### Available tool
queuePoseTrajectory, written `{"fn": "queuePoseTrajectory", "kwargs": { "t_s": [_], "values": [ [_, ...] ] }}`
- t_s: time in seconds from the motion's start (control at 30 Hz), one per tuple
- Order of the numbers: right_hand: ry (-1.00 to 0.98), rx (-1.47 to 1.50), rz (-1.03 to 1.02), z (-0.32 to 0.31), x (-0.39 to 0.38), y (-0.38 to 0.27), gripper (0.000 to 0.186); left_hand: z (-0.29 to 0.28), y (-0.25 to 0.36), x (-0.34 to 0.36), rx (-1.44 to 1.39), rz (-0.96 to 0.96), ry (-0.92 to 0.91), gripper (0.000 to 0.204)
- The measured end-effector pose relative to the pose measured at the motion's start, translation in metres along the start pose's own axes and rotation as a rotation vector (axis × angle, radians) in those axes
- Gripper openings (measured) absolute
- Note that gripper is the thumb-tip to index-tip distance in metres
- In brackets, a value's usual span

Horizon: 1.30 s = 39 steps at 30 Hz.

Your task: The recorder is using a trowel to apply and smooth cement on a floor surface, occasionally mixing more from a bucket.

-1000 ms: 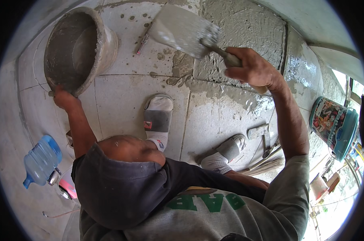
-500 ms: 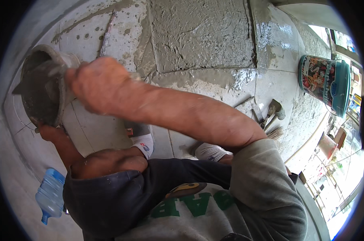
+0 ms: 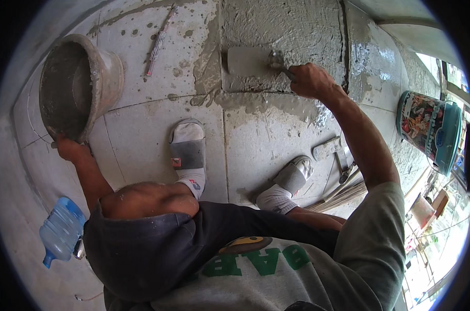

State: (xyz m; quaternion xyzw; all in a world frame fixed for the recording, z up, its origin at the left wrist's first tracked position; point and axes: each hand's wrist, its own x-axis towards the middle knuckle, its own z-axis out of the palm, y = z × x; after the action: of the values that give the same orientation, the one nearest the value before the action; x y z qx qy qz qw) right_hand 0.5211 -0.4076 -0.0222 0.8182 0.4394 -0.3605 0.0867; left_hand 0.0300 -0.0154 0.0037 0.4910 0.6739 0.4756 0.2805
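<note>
My left hand point(image 3: 71, 149) grips the lower rim of a tilted, mortar-coated grey bucket point(image 3: 108, 78) at the left, its hollow dark grey inside. My right hand point(image 3: 315, 83) is closed round the handle of a flat steel trowel point(image 3: 248, 61), whose blurred blade rests on or just over a square patch of wet grey mortar point(image 3: 281, 23); I cannot tell if it touches. The mortar is rough-textured, with wet smears spilling over the surrounding tiles. A thin, speckled stick-like tool point(image 3: 160, 41) lies on the tiles between bucket and patch.
My sandalled feet are on the tiled floor point(image 3: 193, 103). A blue water jug point(image 3: 64, 228) lies at lower left. A teal printed pail point(image 3: 427, 129) stands at right, near metal tools point(image 3: 339, 160) and a bundle of thin sticks point(image 3: 341, 194). Walls edge the work area.
My right hand and trowel swung left into the bucket half a second ago and have now moved back right to the mortar patch. My left hand stays on the bucket.
</note>
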Motion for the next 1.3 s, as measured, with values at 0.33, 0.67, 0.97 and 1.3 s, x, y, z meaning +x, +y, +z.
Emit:
{"fn": "queuePoseTrajectory", "kwargs": {
  "t_s": [0.33, 0.67, 0.97, 1.3],
  "values": [
    [-0.137, -0.102, -0.099, 0.003, -0.009, 0.036, 0.025, -0.009, -0.009, 0.022, 0.196, 0.011, -0.031, 0.045],
    [-0.105, -0.105, -0.077, 0.001, -0.027, 0.032, 0.023, -0.013, -0.015, 0.028, 0.485, 0.167, -0.022, 0.040],
    [-0.150, 0.299, -0.085, -0.008, -0.029, 0.017, 0.018, -0.023, -0.031, 0.041, 0.548, 0.284, -0.026, 0.037],
    [0.077, 0.675, -0.481, -0.083, -0.052, -0.127, 0.035, -0.018, -0.012, 0.025, 0.349, 0.180, -0.027, 0.037]
  ]
}}
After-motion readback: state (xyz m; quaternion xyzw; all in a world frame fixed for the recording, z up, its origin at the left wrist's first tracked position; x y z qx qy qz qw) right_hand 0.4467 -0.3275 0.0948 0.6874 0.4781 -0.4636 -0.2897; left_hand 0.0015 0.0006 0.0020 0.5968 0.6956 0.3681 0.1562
